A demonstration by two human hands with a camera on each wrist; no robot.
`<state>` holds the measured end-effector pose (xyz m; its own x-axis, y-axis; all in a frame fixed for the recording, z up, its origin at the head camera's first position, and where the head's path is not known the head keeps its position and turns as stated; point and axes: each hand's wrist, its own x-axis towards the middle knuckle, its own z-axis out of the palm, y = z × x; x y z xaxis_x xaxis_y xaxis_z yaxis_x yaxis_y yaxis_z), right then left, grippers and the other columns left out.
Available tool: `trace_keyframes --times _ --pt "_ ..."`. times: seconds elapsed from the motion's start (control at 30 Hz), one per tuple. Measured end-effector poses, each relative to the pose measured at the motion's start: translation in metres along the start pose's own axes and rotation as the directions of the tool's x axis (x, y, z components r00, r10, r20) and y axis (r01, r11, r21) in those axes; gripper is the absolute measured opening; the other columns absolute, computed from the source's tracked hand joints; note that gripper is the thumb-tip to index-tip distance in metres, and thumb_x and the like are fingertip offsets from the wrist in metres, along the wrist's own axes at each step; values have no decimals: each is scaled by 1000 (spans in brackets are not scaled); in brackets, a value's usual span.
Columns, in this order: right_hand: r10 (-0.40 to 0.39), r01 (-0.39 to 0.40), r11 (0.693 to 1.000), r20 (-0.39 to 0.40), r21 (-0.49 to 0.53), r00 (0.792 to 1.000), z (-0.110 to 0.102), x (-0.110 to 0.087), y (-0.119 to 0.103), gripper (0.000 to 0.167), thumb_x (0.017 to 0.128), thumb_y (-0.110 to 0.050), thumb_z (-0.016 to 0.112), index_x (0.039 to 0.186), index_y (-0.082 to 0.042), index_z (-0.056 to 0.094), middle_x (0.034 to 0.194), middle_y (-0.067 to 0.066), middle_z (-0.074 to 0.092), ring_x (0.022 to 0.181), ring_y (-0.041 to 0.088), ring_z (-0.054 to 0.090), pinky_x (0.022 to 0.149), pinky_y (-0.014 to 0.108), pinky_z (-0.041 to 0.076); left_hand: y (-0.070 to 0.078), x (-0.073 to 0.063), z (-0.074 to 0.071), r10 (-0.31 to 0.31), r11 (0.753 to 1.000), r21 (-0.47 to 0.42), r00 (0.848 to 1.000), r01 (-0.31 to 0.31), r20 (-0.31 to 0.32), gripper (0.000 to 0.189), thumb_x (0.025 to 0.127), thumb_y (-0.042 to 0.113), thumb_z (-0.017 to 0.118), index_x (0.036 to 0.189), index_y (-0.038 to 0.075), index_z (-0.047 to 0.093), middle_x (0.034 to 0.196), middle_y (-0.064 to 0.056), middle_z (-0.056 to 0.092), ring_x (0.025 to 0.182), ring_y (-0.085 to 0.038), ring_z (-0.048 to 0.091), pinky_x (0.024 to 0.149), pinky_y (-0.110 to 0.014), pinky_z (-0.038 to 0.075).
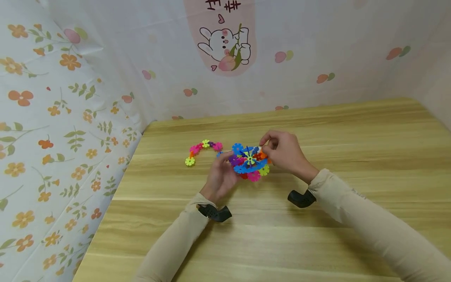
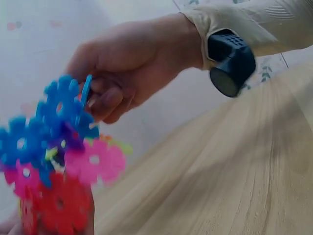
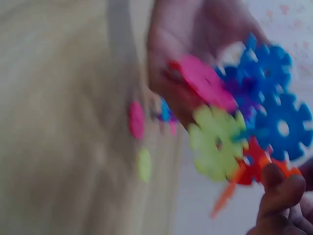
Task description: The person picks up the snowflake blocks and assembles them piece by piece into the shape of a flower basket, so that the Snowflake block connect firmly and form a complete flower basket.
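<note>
A cluster of interlocking snowflake discs point(image 1: 249, 159) in blue, pink, yellow-green, red, purple and orange is held above the table. My left hand point(image 1: 222, 178) grips its left side, with the red discs point(image 2: 61, 203) lowest in the left wrist view. At the cluster's right side, my right hand point(image 1: 284, 150) pinches an orange disc point(image 3: 288, 170) between thumb and fingers. Blue discs point(image 3: 282, 128) and a yellow-green disc point(image 3: 217, 143) sit close beside those fingertips. The cluster hides part of my left fingers.
A curved chain of joined discs point(image 1: 195, 149), pink, yellow-green, red and purple, lies on the wooden table point(image 1: 169, 188) left of the cluster. Behind the table hangs a white printed curtain point(image 1: 299, 78), and a flowered one point(image 1: 70, 137) covers the left side. Each wrist wears a black camera mount point(image 1: 302, 199).
</note>
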<state>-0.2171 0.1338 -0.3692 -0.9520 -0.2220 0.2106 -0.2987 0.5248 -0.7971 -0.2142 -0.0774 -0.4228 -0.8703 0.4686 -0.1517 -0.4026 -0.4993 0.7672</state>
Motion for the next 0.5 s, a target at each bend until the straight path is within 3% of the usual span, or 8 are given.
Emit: trace_keyframes --times 0.07,0.13,0.23,0.3,0.43,0.5 --pt "-7 7 1000 -24 18 1000 5 -5 0 10 93 -3 59 93 -3 69 60 4 61 45 13 50 51 27 43 -2 1 3 29 999 27 998 -27 -54 14 102 18 43 98 21 55 103 8 59 100 -7 60 91 -24 52" --pt "-29 29 999 -15 31 999 8 -8 0 10 95 -5 60 93 -3 69 61 4 61 46 13 51 49 27 43 -1 2 5 36 997 67 991 -27 -127 12 100 9 49 106 18 54 105 5 57 100 -8 60 89 -20 54" --pt "-56 55 997 28 56 998 6 -8 1 11 99 -11 60 97 -4 69 63 6 63 44 14 50 46 27 42 5 1 1 15 991 133 976 14 -219 36 96 3 57 129 12 45 112 1 55 102 -10 61 87 -21 58" --pt "-50 45 996 65 77 997 2 -3 4 14 101 -13 58 98 -5 69 66 9 64 44 16 50 45 27 43 13 -3 -5 6 985 166 968 37 -251 45 95 3 58 136 13 42 114 0 55 103 -12 61 87 -23 59" --pt "-17 10 999 162 42 987 -5 10 13 15 102 -12 56 98 -6 69 69 9 66 46 16 49 47 27 43 35 -14 -22 43 969 248 963 25 -264 28 96 6 56 123 15 56 107 3 61 99 -12 63 85 -25 60" --pt "-29 34 999 207 -23 978 -4 16 18 14 100 -10 58 96 -4 70 69 7 66 49 15 51 50 26 44 46 -19 -30 61 963 268 966 9 -251 21 97 8 55 115 19 60 106 4 63 99 -12 63 85 -26 59"
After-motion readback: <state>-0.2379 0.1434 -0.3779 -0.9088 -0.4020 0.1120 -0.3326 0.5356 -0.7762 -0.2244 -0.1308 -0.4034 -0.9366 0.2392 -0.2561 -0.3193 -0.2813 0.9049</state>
